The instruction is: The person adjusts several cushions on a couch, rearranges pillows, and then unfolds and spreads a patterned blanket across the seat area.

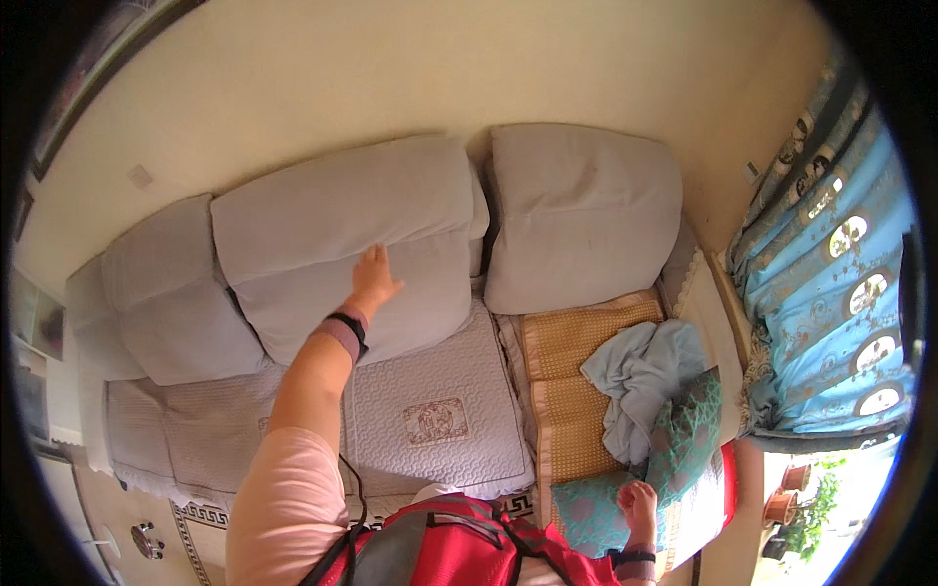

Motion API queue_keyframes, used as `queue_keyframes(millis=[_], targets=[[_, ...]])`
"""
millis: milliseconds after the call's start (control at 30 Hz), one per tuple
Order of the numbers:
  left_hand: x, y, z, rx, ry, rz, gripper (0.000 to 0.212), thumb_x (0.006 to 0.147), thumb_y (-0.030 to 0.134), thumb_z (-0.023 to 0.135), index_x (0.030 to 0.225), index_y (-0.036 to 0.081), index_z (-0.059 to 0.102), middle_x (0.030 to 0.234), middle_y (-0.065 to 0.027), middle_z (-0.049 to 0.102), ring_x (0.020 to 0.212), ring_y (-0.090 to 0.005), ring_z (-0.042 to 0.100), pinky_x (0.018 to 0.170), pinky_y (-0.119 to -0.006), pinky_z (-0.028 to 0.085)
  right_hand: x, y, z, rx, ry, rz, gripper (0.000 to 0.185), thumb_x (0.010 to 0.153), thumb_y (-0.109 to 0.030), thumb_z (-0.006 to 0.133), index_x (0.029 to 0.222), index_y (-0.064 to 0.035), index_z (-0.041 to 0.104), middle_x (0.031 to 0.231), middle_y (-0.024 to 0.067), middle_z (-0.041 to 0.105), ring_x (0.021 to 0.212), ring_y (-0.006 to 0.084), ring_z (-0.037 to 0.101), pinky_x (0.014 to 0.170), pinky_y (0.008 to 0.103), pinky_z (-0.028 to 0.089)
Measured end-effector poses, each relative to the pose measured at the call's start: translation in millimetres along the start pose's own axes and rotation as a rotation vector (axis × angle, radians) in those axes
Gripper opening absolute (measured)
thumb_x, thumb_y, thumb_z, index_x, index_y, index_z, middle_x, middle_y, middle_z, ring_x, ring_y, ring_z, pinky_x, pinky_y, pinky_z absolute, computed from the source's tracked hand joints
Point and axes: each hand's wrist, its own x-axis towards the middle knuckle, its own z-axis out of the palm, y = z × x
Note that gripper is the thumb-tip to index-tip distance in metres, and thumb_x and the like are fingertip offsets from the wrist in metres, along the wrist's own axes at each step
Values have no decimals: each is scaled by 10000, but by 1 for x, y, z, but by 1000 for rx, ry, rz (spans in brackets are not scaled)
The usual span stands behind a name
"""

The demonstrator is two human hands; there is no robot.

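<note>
My left hand (375, 280) reaches over the wide grey back cushion (293, 220) of the sofa, fingers extended and nothing in it; whether it touches the fabric is unclear. My right hand (637, 505) is low at the right, over a teal patterned cushion (590, 513), its fingers partly curled; whether they hold the cushion cannot be told. Just above it lies a crumpled light blue cloth (637, 388), with more teal patterned fabric (689, 432) beside it, on a tan woven seat mat (568, 395). A grey quilted seat cover (454, 381) spreads between the arms.
Another grey back cushion (586, 212) leans on the wall at the right, and a smaller one (168, 293) at the left. Blue curtains (828, 293) hang on the right, above potted plants (788, 505). A small round stool (147, 540) stands on the floor at the lower left.
</note>
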Motion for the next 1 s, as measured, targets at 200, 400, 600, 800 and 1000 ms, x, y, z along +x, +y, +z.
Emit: queue_keyframes(millis=[200,400,600,800,1000], targets=[[97,-47,-17,71,134,-21,949,652,340,789,1392,18,288,1430,-162,327,1347,-302,272,1067,-424,294,-36,-9,34,-148,80,50,138,884,-158,547,988,-68,566,800,78,638,672,190,622,583,322,509],[165,-59,-39,256,238,-10,1004,618,302,810,1410,17,264,1465,-150,286,1356,-294,262,1097,-446,244,-54,-13,59,-194,129,100,164,882,-161,560,1009,-56,561,796,83,634,677,198,631,593,338,522],[205,-83,-5,206,205,-46,936,549,227,850,1334,35,378,1381,-148,396,1297,-288,351,1059,-452,302,-54,-15,82,-248,146,129,178,874,-152,577,1019,-51,567,840,98,643,698,212,640,606,340,529],[221,-89,8,274,281,102,616,518,196,850,1033,49,543,1064,-109,554,1034,-284,528,902,-391,427,-51,-10,100,-318,77,104,172,884,-156,572,1015,-45,572,878,109,652,751,214,647,643,330,529],[194,-91,-3,118,465,103,124,778,81,590,891,31,604,928,-160,620,934,-323,580,809,-413,478,-55,-5,104,-387,1,45,183,889,-162,571,1025,-38,573,901,98,654,777,205,649,684,335,525]])
